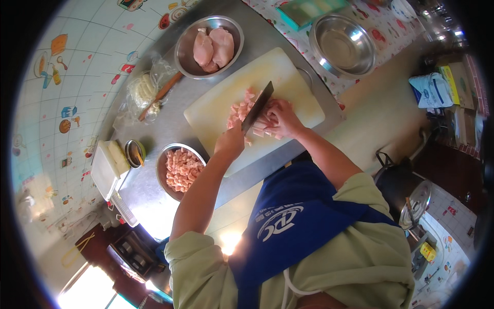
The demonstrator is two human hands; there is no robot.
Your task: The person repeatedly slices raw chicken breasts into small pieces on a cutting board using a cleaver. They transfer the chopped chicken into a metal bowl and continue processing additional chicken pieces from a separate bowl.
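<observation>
My left hand point(230, 142) grips the handle of a cleaver point(257, 108). Its dark blade lies across raw chicken on a pale plastic cutting board point(212, 116). With curled fingers, my right hand point(283, 119) presses on raw chicken strips point(262, 127) just right of the blade. Small chicken pieces point(240, 110) are heaped to the blade's left. Beside my left forearm, a metal bowl point(160, 174) holds many diced chicken pieces point(183, 169). Beyond the board, whole chicken breasts point(216, 48) rest in another steel bowl point(181, 58).
A wooden stick point(161, 96) lies by a clear plastic bag point(148, 87) along the tiled wall. Further left stand a small cup point(134, 153) and a white lidded container point(106, 166). At upper right, a steel basin point(341, 46) sits on a patterned cloth point(380, 54) beside a green box point(308, 13).
</observation>
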